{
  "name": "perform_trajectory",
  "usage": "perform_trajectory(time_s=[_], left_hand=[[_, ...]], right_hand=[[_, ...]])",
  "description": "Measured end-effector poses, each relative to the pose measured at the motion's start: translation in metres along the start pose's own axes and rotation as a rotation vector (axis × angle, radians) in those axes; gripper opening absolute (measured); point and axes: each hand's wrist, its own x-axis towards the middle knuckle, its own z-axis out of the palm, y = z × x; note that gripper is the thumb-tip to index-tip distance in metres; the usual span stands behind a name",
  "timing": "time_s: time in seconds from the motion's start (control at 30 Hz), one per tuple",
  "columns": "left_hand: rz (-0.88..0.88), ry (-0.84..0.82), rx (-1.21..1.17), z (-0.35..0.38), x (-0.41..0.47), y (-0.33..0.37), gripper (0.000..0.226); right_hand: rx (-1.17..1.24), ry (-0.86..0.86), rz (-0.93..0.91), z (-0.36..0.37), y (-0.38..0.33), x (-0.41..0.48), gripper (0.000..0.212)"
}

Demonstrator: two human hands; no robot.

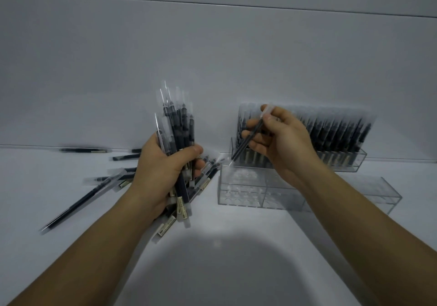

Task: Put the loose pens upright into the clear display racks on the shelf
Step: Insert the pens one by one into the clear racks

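Note:
My left hand (163,171) grips a thick bundle of black pens in clear sleeves (176,126), held upright above the white shelf. My right hand (279,140) pinches a single pen (246,143), tilted, with its lower tip just above the back left corner of the near clear rack (248,201). That rack holds no pens; its hole grid shows through. Behind it stands a second clear rack (354,163) filled with a row of upright pens (335,130). My right hand hides part of that row.
Several loose pens (78,204) lie scattered on the shelf (212,258) left of and under my left hand, some against the back wall (85,150). The white back wall rises right behind the racks.

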Motion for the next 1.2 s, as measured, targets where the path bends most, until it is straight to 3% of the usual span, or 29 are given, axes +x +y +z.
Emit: perform_trajectory(time_s=[0.33,0.47,0.53,0.63,0.7,0.77,0.87,1.03,1.13,1.2], left_hand=[[0.026,-0.035,0.075,-0.002,0.002,-0.004,0.027],[0.040,-0.062,0.063,-0.002,0.003,-0.003,0.025],[0.050,-0.083,0.058,-0.003,0.004,-0.003,0.025],[0.077,-0.136,0.088,-0.001,0.003,-0.004,0.025],[0.089,-0.162,0.096,0.002,-0.001,-0.005,0.025],[0.097,-0.170,0.101,0.004,-0.003,-0.005,0.025],[0.097,-0.169,0.089,0.004,-0.004,-0.005,0.025],[0.087,-0.165,0.105,0.001,-0.003,-0.005,0.025],[0.075,-0.173,0.117,0.001,-0.004,-0.006,0.023],[0.078,-0.176,0.124,0.001,-0.004,-0.007,0.023]], right_hand=[[0.018,-0.048,-0.087,0.002,0.015,-0.010,0.015],[0.145,-0.102,-0.282,-0.009,-0.028,-0.019,0.021],[-0.138,-0.187,-0.455,-0.020,-0.052,-0.029,0.019],[-1.047,-0.421,-0.630,-0.034,-0.054,-0.036,0.021],[-1.552,-0.552,-0.546,-0.049,-0.037,-0.035,0.045],[-1.738,-0.605,-0.450,-0.062,-0.021,-0.032,0.059],[-1.593,-0.666,-0.312,-0.070,-0.024,-0.023,0.042],[-1.346,-0.957,0.109,-0.065,-0.040,0.010,0.027],[-1.325,-0.946,0.219,-0.067,-0.034,0.021,0.030],[-1.313,-0.849,0.160,-0.070,-0.030,0.023,0.026]])
